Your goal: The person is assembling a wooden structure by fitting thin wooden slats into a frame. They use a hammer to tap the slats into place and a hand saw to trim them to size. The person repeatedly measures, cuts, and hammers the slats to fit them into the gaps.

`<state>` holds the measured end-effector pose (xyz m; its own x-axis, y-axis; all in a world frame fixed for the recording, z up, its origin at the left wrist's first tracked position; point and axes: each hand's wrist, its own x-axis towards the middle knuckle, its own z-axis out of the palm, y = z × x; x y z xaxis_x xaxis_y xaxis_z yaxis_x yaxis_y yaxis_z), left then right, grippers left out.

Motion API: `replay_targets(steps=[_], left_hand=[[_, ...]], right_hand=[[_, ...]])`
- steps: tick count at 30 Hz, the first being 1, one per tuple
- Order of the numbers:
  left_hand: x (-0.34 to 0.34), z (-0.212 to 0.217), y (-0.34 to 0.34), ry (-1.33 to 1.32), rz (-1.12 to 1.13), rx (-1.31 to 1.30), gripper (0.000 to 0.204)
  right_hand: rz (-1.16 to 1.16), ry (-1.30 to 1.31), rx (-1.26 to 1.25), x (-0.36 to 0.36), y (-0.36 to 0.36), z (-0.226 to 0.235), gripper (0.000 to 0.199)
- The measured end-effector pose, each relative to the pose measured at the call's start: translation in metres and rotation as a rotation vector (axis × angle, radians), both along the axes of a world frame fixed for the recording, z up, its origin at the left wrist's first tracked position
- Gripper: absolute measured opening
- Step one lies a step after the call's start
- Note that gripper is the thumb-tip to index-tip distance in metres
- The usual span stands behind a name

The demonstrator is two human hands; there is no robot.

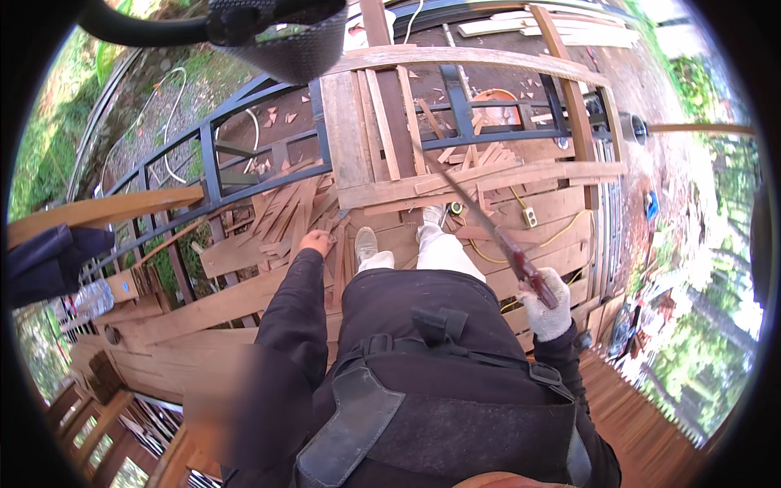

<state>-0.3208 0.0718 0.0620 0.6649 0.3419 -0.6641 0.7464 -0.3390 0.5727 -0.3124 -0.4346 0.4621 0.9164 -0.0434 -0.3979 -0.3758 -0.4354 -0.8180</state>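
My right hand, in a whitish work glove, is closed around the reddish-brown handle of a handsaw. Its long, narrow-looking blade slants up and left over a wooden frame made of planks. My left hand is bare and low beside a heap of thin wood offcuts. Its fingers are curled, and whatever may be in them is too small to make out. A wide board and several narrow strips lie across the frame, just ahead of my feet.
Dark metal beams run on both sides of the frame, with open gaps between them. A yellow cord with an outlet box lies right of my feet, near a tape measure. An orange bucket stands beyond; a plastic bottle is at left.
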Motion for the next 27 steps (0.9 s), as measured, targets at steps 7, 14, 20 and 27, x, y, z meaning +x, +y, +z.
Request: replay_targets(steps=[7, 14, 20, 27], left_hand=[[0.093, 0.0, -0.135, 0.042, -0.068, 0.041, 0.038], [0.187, -0.025, -0.209, 0.011, 0.008, 0.275, 0.046], [0.196, -0.024, -0.181, 0.112, -0.117, 0.152, 0.044], [0.2, -0.029, -0.145, 0.175, -0.095, -0.067, 0.043]], right_hand=[[0.371, -0.023, -0.081, 0.107, -0.039, -0.032, 0.024], [0.401, 0.076, -0.146, 0.166, -0.082, -0.071, 0.018], [0.375, 0.173, -0.106, 0.181, -0.099, -0.082, 0.023], [0.473, 0.178, -0.13, 0.186, -0.107, -0.072, 0.024]])
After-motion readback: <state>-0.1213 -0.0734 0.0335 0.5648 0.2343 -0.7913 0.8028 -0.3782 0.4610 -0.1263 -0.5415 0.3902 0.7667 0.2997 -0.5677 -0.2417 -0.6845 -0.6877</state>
